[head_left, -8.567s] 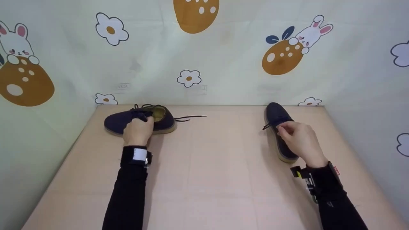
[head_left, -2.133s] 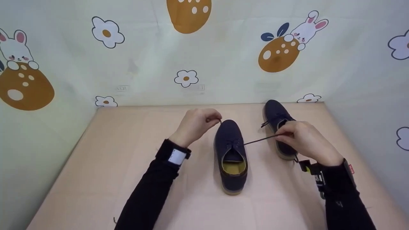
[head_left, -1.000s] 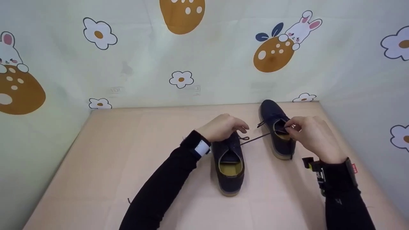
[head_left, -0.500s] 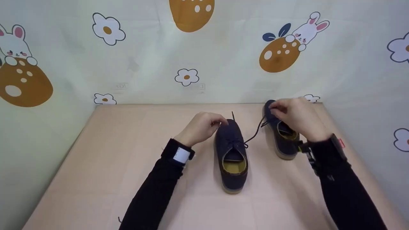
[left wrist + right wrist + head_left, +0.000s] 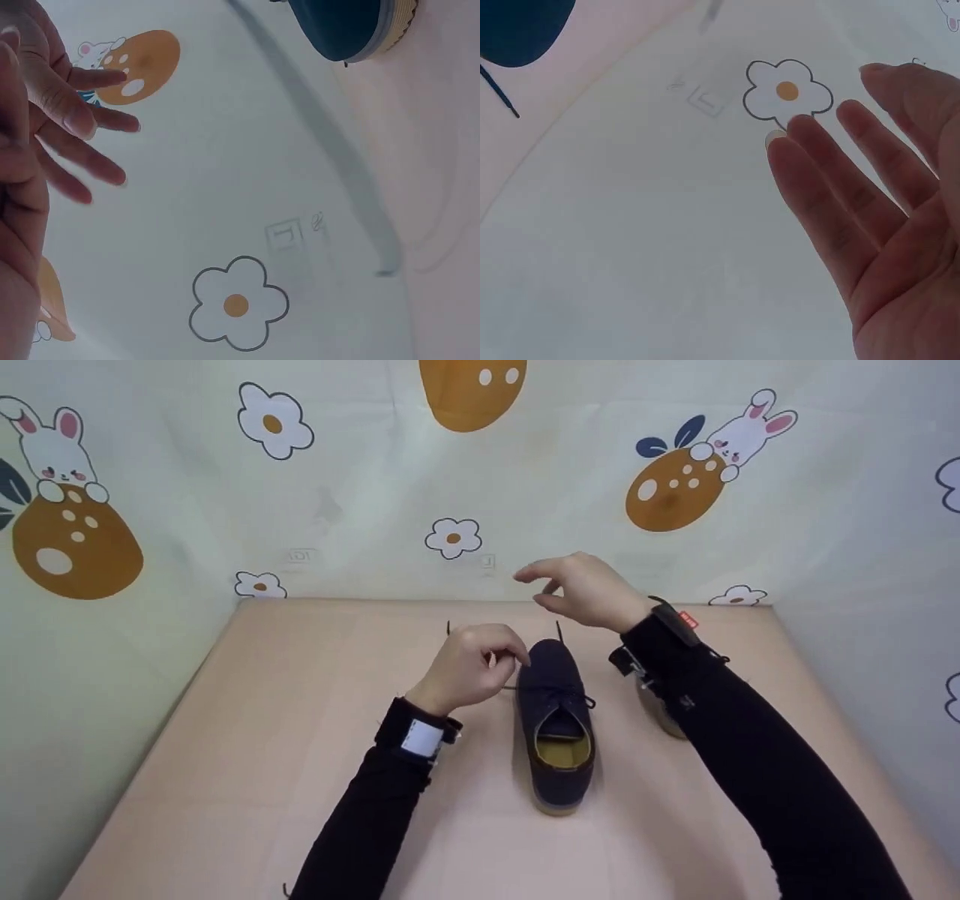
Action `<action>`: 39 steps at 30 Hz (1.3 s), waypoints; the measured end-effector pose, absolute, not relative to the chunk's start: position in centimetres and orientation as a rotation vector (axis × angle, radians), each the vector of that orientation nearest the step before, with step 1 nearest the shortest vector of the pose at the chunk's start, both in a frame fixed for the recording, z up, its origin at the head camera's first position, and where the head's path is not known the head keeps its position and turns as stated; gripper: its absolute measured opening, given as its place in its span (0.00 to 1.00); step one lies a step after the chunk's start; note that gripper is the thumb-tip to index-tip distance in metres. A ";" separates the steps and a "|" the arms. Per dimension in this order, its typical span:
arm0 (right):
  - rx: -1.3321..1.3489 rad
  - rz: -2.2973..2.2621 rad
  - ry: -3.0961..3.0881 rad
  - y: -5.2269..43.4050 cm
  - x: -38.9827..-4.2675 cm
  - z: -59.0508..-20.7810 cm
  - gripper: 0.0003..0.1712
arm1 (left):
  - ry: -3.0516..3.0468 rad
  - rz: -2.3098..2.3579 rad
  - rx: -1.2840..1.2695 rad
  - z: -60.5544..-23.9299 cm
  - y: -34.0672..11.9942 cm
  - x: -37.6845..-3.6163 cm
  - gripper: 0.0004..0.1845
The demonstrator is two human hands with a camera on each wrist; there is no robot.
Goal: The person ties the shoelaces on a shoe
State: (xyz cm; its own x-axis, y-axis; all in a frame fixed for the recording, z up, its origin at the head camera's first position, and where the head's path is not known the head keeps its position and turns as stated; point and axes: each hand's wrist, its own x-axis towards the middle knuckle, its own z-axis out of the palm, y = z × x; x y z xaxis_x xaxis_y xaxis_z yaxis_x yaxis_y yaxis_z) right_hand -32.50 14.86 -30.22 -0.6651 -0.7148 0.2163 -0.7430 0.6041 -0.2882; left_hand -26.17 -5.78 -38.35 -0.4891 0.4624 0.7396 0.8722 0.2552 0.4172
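A navy lace-up shoe (image 5: 559,735) stands mid-table with its toe toward the back wall; its yellow insole shows. By the left of the toe my left hand (image 5: 472,664) has thumb and index finger curled together, pinching a thin dark shoelace (image 5: 510,688) that disappears behind the hand. A lace tip (image 5: 448,627) pokes up beyond the knuckles. Another lace end (image 5: 559,630) sticks out past the toe. My right hand (image 5: 592,589), fingers spread and apart from any lace, hovers above the table's back edge. In the right wrist view its palm (image 5: 900,247) holds nothing.
A second navy shoe (image 5: 667,716) stands to the right, mostly hidden under my right sleeve. The printed fabric wall (image 5: 375,510) rises close behind the pale table (image 5: 225,765). A small dark curl (image 5: 286,890) shows beside my left sleeve.
The shoe has come from the far left to mid-table, toe turned away. My right hand has moved left across the shoe and let go of the lace, which now lies toward the left.
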 end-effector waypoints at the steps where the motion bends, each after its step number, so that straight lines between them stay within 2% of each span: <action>1: 1.239 0.541 -2.767 15.4 -32.5 -30.5 0.18 | -2.090 -1.144 -1.182 -38.7 -5.5 -26.3 0.13; 4: 1.212 0.505 -2.878 17.6 -31.9 -31.9 0.08 | -2.280 -1.081 -1.141 -39.9 -4.7 -26.7 0.09; 6: 1.212 0.491 -2.957 19.0 -31.0 -33.1 0.05 | -2.431 -0.994 -1.149 -40.8 -4.0 -26.8 0.09; 9: 1.184 0.519 -3.061 20.6 -29.2 -35.2 0.05 | -2.578 -0.863 -1.183 -42.0 -3.4 -26.9 0.11; 13: 1.101 0.612 -3.079 21.8 -27.3 -38.2 0.07 | -2.570 -0.776 -1.193 -43.0 -2.9 -26.9 0.09; 19: 0.994 0.667 -2.936 22.0 -26.3 -41.0 0.04 | -2.519 -0.731 -1.166 -42.7 -2.9 -26.7 0.06; 27: 0.755 0.635 -2.834 23.1 -26.2 -40.7 0.03 | -2.559 -0.674 -1.146 -41.4 -3.3 -26.4 0.06; 39: 0.633 0.551 -2.593 25.7 -26.3 -38.7 0.05 | -2.568 -0.714 -1.181 -40.3 -4.2 -26.2 0.07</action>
